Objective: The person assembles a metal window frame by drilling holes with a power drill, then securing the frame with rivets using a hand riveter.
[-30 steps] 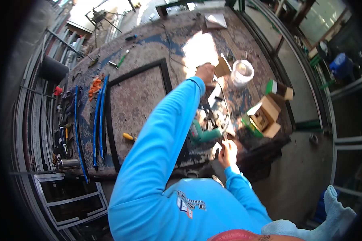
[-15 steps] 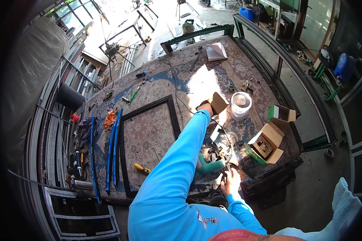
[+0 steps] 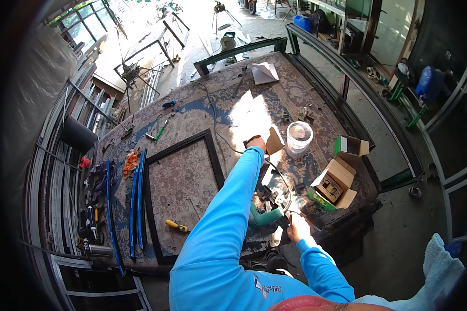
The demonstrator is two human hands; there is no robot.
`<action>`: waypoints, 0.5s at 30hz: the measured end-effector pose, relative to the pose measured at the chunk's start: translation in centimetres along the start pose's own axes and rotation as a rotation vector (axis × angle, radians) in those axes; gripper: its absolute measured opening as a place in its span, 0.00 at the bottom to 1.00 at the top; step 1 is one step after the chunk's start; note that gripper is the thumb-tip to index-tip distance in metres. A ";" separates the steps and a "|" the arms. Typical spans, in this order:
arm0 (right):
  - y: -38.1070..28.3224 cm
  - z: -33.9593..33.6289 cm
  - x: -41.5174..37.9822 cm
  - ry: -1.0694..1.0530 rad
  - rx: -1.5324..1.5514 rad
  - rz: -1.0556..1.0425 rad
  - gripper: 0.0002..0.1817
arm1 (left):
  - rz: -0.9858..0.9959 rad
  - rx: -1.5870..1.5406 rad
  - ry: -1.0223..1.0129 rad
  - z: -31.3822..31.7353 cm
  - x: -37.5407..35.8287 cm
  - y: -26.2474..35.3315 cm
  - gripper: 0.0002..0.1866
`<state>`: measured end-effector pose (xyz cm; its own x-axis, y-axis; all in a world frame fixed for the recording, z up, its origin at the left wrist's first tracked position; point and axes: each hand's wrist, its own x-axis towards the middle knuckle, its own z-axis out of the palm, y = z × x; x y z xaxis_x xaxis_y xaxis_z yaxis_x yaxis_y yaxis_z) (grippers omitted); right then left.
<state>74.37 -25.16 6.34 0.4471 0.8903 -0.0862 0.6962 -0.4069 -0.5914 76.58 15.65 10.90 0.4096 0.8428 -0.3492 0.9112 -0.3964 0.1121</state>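
Green drill handle [image 3: 269, 217] points lengthwise rightward toward right hand [image 3: 298, 228], left hand [image 3: 257, 143] at cardboard box [image 3: 275, 141], both hands' finger state unclear

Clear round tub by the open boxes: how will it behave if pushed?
The clear tub is probably light for its size, given its see-through walls. Its smooth sides may feel slippery. A high push could tip it, since it stands upright and fairly tall; once over, its round body would likely roll.

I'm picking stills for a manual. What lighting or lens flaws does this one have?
Head view: sunlight bleaches part of the tabletop beyond the left hand; the far floor is overexposed; outlines bow near the edges, and the corners go black.
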 end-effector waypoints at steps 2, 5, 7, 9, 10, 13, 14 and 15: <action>-0.7 -2.3 0.9 0.027 0.060 0.026 0.14 | 0.011 0.009 -0.003 0.0 0.0 0.0 0.14; -0.6 -5.1 0.6 0.083 0.122 -0.005 0.13 | 0.027 0.031 -0.023 0.2 0.1 -0.1 0.14; -1.5 -8.5 0.3 -0.020 0.203 0.084 0.15 | 0.037 0.041 -0.025 0.1 -0.1 -0.1 0.14; -2.5 -10.7 -1.2 0.086 0.306 -0.100 0.17 | 0.097 0.059 0.008 -0.4 -0.7 -0.2 0.12; -3.1 -11.5 -2.3 0.152 0.323 -0.217 0.17 | 0.144 0.057 0.022 -1.0 -1.0 -0.5 0.12; -4.9 -11.9 -3.9 0.094 0.191 -0.195 0.18 | 0.243 0.035 0.078 -1.8 -0.5 -1.7 0.12; -4.9 -11.9 -3.8 0.096 0.191 -0.192 0.18 | 0.301 0.006 0.067 -2.8 -1.0 -2.3 0.12; -4.9 -11.8 -3.8 0.010 0.079 -0.168 0.17 | 0.304 0.006 0.064 -3.6 -1.7 -2.6 0.12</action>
<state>75.89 -28.96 18.98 0.3345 0.9420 0.0271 0.7152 -0.2351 -0.6582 73.62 16.53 14.54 0.6654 0.7064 -0.2413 0.7464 -0.6358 0.1966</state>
